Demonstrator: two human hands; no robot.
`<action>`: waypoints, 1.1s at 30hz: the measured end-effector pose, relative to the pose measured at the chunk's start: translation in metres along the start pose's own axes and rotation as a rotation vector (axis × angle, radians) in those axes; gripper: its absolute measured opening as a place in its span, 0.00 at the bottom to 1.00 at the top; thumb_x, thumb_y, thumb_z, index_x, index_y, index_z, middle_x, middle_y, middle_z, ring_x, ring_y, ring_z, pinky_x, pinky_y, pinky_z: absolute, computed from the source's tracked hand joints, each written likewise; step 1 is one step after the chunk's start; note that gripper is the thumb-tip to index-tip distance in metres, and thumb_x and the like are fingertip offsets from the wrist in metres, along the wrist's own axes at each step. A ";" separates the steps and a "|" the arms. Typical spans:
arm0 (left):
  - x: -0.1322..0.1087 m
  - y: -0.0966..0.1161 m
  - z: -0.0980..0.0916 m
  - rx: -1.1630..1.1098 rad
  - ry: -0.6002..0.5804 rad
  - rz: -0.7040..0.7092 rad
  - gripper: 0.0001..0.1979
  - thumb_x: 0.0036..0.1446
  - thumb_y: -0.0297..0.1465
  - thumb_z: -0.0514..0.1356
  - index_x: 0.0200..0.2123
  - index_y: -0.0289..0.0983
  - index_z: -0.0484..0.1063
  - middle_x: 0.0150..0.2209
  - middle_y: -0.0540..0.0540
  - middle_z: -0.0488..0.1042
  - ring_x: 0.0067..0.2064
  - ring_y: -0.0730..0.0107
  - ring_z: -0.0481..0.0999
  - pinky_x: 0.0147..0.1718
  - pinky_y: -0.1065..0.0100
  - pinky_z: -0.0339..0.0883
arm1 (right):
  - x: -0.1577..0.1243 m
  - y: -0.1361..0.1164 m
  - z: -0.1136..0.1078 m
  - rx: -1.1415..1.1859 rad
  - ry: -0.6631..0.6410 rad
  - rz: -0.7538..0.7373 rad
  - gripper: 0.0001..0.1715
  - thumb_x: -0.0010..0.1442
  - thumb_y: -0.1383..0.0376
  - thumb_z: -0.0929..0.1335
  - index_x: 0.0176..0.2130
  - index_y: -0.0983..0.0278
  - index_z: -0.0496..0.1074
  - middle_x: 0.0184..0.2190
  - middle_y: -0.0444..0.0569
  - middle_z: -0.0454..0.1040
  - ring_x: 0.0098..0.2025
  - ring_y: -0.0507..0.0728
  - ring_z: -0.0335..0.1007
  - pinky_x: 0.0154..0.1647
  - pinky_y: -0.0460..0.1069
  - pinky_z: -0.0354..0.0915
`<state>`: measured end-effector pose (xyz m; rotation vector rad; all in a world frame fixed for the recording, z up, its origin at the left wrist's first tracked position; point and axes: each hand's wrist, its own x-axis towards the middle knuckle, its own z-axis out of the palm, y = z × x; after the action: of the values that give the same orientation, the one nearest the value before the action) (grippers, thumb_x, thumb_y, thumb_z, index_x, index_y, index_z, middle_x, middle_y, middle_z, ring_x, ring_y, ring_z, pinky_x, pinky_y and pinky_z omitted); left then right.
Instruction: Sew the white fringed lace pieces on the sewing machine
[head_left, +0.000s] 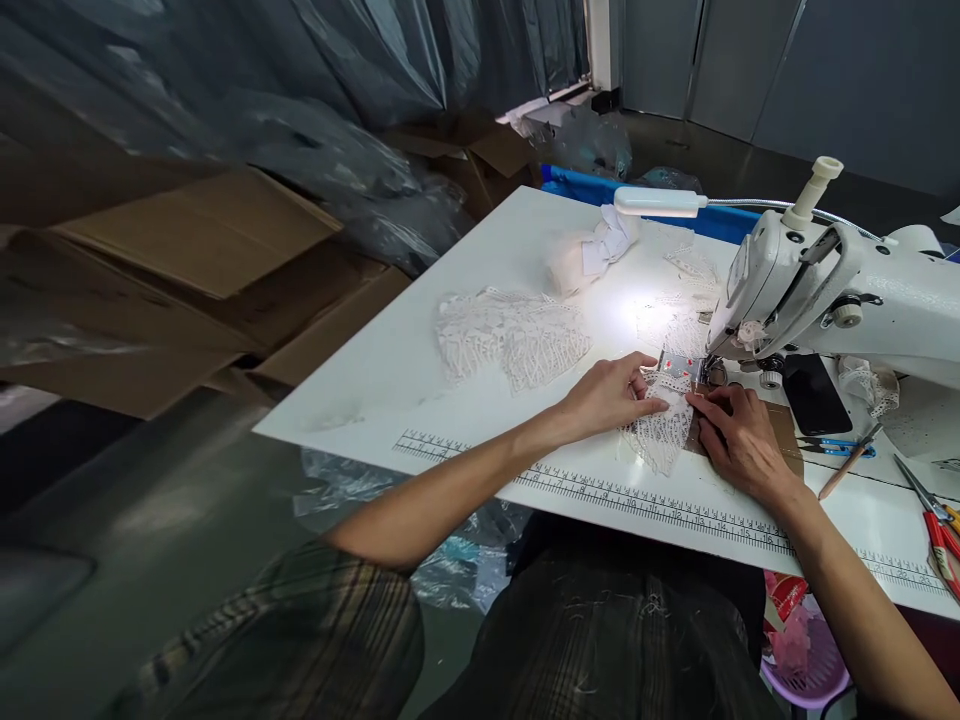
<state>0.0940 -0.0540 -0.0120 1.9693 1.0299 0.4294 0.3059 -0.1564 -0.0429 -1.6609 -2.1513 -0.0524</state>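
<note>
A piece of white lace fabric (660, 440) lies at the sewing machine (825, 290), just in front of its needle and presser foot. My left hand (611, 395) holds the lace from the left, thumb and fingers closed on its upper edge. From the right, my right hand (739, 435) pinches the lace's right edge close to the presser foot, fingers bent. A brown board (784, 440) shows partly under my right hand. More lace pieces (517, 335) lie flat on the white table (390, 390) to the left.
A lamp (660, 202) lights the table. Right of my hands are a black phone (816, 395), blue thread snips (840, 447), a wooden stick (850, 462) and red-handled scissors (937, 540). Cardboard boxes (202, 230) stand left; a purple basket (817, 675) sits below.
</note>
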 end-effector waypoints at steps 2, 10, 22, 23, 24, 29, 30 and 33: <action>0.000 0.002 -0.001 0.003 -0.008 -0.006 0.32 0.50 0.44 0.67 0.55 0.35 0.67 0.32 0.49 0.75 0.30 0.68 0.73 0.30 0.68 0.62 | -0.001 0.000 -0.002 0.025 0.017 -0.005 0.23 0.67 0.64 0.60 0.57 0.60 0.72 0.46 0.57 0.70 0.48 0.64 0.63 0.49 0.61 0.65; -0.001 0.004 -0.002 0.004 -0.023 -0.006 0.29 0.53 0.39 0.65 0.56 0.33 0.67 0.31 0.49 0.76 0.30 0.68 0.73 0.30 0.67 0.63 | -0.006 -0.003 -0.010 0.130 -0.052 -0.092 0.21 0.64 0.66 0.62 0.52 0.53 0.76 0.45 0.52 0.73 0.48 0.62 0.64 0.50 0.61 0.63; -0.004 0.008 -0.007 -0.009 -0.071 -0.029 0.32 0.53 0.44 0.65 0.57 0.35 0.65 0.33 0.47 0.77 0.31 0.68 0.75 0.30 0.67 0.66 | -0.007 -0.003 -0.007 0.106 0.007 -0.129 0.21 0.64 0.68 0.63 0.52 0.57 0.76 0.44 0.53 0.73 0.46 0.61 0.65 0.46 0.59 0.64; -0.004 0.008 -0.008 -0.012 -0.072 -0.023 0.31 0.53 0.43 0.64 0.57 0.35 0.66 0.33 0.48 0.77 0.31 0.68 0.75 0.29 0.67 0.66 | -0.006 -0.003 -0.007 0.103 0.009 -0.132 0.20 0.63 0.68 0.63 0.52 0.57 0.76 0.44 0.53 0.73 0.46 0.61 0.65 0.46 0.59 0.64; -0.004 0.008 -0.008 -0.017 -0.072 -0.019 0.30 0.53 0.42 0.64 0.57 0.35 0.66 0.32 0.48 0.77 0.30 0.69 0.74 0.29 0.68 0.66 | -0.006 -0.004 -0.008 0.102 0.010 -0.135 0.20 0.63 0.69 0.63 0.51 0.57 0.76 0.44 0.53 0.73 0.46 0.61 0.65 0.45 0.58 0.64; -0.005 0.006 -0.006 -0.015 -0.058 -0.002 0.27 0.54 0.36 0.63 0.56 0.32 0.67 0.29 0.49 0.77 0.28 0.72 0.74 0.28 0.69 0.67 | -0.005 -0.005 -0.007 0.101 0.038 -0.144 0.20 0.63 0.69 0.63 0.51 0.59 0.76 0.43 0.53 0.73 0.47 0.61 0.65 0.45 0.58 0.63; -0.005 0.005 -0.006 -0.007 -0.056 0.011 0.27 0.55 0.36 0.63 0.56 0.32 0.67 0.29 0.50 0.76 0.27 0.72 0.74 0.28 0.70 0.67 | -0.005 -0.005 -0.007 0.102 0.040 -0.146 0.20 0.63 0.69 0.63 0.51 0.59 0.76 0.43 0.53 0.73 0.47 0.62 0.65 0.45 0.58 0.63; -0.004 -0.001 -0.005 0.078 0.008 0.115 0.24 0.57 0.39 0.63 0.54 0.33 0.68 0.29 0.49 0.76 0.26 0.74 0.72 0.25 0.71 0.65 | -0.005 -0.005 -0.007 0.097 0.034 -0.146 0.20 0.63 0.69 0.63 0.51 0.59 0.76 0.43 0.53 0.73 0.46 0.61 0.65 0.45 0.58 0.63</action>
<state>0.0880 -0.0548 -0.0092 2.1049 0.9542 0.4661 0.3043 -0.1646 -0.0367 -1.4383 -2.2096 -0.0177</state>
